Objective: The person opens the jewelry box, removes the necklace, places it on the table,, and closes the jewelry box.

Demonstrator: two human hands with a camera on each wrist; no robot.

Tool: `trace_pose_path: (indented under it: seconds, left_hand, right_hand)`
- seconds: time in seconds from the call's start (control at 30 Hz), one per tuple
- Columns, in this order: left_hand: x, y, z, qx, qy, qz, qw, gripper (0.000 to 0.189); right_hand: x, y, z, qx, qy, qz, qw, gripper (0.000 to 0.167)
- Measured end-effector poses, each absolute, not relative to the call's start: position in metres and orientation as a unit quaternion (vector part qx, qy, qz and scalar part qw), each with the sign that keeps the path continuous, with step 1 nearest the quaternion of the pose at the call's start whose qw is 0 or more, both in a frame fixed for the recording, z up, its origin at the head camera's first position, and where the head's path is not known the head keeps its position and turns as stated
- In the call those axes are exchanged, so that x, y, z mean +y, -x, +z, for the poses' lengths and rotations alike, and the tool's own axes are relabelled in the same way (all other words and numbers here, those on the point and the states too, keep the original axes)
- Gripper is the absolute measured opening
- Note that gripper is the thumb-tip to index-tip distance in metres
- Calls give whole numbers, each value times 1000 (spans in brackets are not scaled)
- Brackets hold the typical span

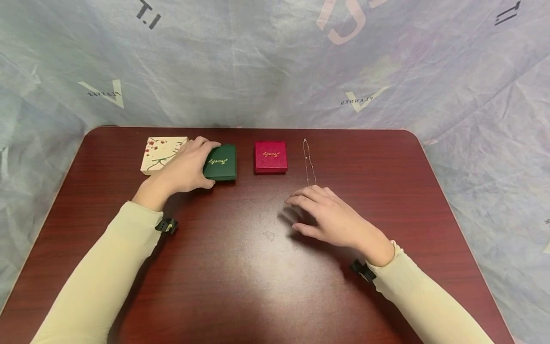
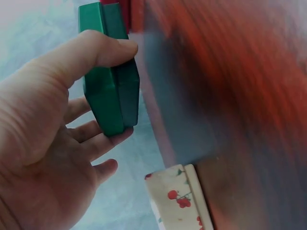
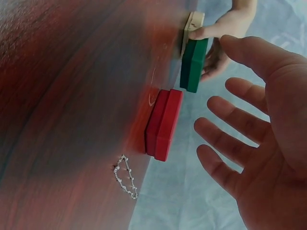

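My left hand [image 1: 182, 167] grips a small green jewelry box [image 1: 221, 163] with gold script on its lid, thumb on the near side and fingers on the far side. In the left wrist view the thumb presses the lower part of the green box [image 2: 106, 98]. My right hand [image 1: 333, 217] is held over the table with relaxed, spread fingers and nothing in them. Just beyond its fingertips lies a fine silver chain [image 3: 130, 176] with small beads, laid out in a long loop.
A red jewelry box [image 1: 270, 156] sits between the green box and the chain. Left of the green box is a cream box [image 1: 160, 152] with a red flower print, partly behind my left hand. All rest near the far edge of the dark red wooden table [image 1: 240, 286]. A printed grey cloth [image 1: 258, 71] hangs behind.
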State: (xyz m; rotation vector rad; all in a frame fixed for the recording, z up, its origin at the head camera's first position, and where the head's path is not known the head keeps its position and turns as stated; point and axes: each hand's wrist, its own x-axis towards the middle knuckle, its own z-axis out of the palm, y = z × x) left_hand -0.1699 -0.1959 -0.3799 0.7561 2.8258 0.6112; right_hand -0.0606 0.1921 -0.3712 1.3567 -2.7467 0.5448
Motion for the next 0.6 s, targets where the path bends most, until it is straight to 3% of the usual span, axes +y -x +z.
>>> trace_pose_path:
  seconds: [0.6]
  left_hand:
    - [-165,114,-374,933,-288,213,37,99]
  right_hand:
    - [193,71,-378,-889,-418,188,16,52]
